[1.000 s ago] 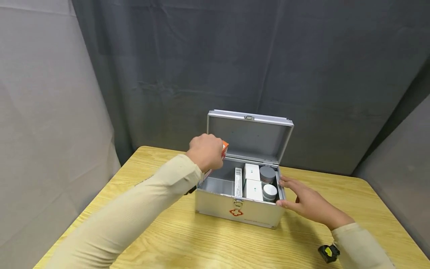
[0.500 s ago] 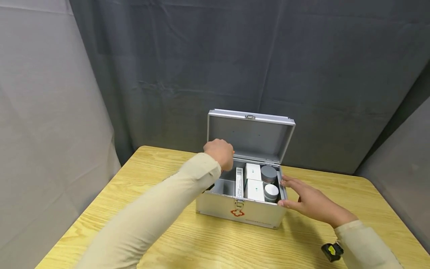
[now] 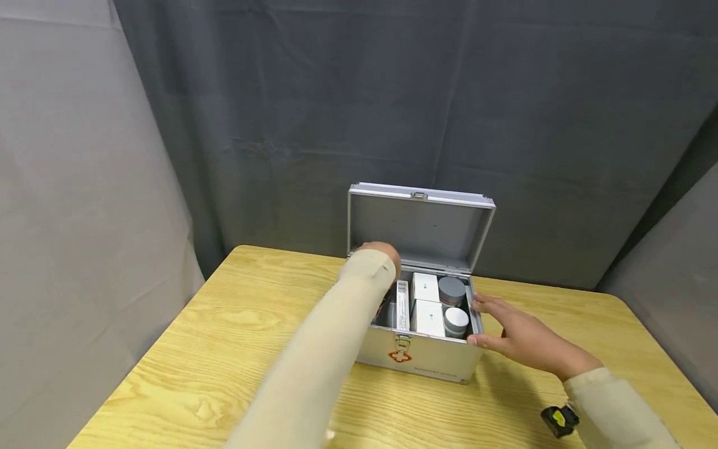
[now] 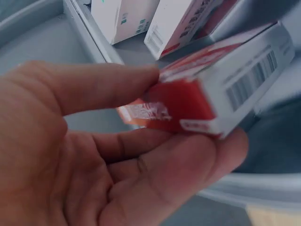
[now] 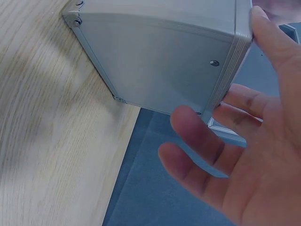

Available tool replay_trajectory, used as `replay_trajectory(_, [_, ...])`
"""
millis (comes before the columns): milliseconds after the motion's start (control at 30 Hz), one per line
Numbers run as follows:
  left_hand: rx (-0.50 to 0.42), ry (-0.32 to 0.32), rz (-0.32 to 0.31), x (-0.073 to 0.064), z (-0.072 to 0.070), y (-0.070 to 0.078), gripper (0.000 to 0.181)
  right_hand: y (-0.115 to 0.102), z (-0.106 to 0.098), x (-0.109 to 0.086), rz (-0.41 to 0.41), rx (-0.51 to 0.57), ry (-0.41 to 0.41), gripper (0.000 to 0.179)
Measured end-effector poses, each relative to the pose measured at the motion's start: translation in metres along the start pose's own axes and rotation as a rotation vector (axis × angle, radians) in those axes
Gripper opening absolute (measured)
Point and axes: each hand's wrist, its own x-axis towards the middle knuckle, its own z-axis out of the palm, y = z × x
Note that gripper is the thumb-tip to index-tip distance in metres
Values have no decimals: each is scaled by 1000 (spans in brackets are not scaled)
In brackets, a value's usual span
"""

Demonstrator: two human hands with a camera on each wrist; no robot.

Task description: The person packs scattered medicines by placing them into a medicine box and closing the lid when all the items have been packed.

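A silver first-aid case (image 3: pixel 417 365) with a red cross emblem stands on the table, its lid (image 3: pixel 417 227) raised. My left hand (image 3: pixel 384 252) reaches over the left part of the case. In the left wrist view it pinches a red and white medicine box (image 4: pixel 183 106) between thumb and fingers, tilted over the compartment. The sleeve hides this box in the head view. My right hand (image 3: pixel 524 337) rests on the case's right rim, fingers spread and relaxed; the right wrist view shows its thumb and fingertips at the case's edge (image 5: pixel 235 52).
Inside the case, a slim white box (image 3: pixel 402 305) stands beside two white boxes (image 3: pixel 428 318). To their right are a grey-lidded jar (image 3: pixel 451 290) and a white-lidded jar (image 3: pixel 456 319). Behind the wooden table (image 3: pixel 241 299) hangs a dark curtain (image 3: pixel 336 125).
My left hand has moved right and lower over the case's left compartment, taking the medicine box along. The right hand stays at the right rim.
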Motion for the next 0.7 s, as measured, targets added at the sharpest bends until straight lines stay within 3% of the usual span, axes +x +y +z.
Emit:
replay_trajectory(100, [-61,-46,11,-3,-1,-2,14,-1,1,1,-10,3,9,75])
replay_trajectory(167, [-81,-65,16,-17,-5,-3,14,-2,1,0,-7,3,12,75])
replay_trajectory(233, [-138,-82,-11,-22,-5,-3,13,-3,1,-2,-1,2,9,76])
replay_trajectory(300, [-134,-88,-34,-24,-5,-4,10,-4,1,-3,4,-4,10,76])
replay_trajectory(467, [-104,-99,-32,-20,-4,-13,21,-7,1,-1,18,-1,7,76])
replay_trajectory(567, [-159,-107,-28,-17,-1,-19,17,-8,0,4,13,18,-5,76])
replay_trajectory(700, [-219,-110,-77,-13,8,-28,11,-8,4,13,-11,48,-35,77])
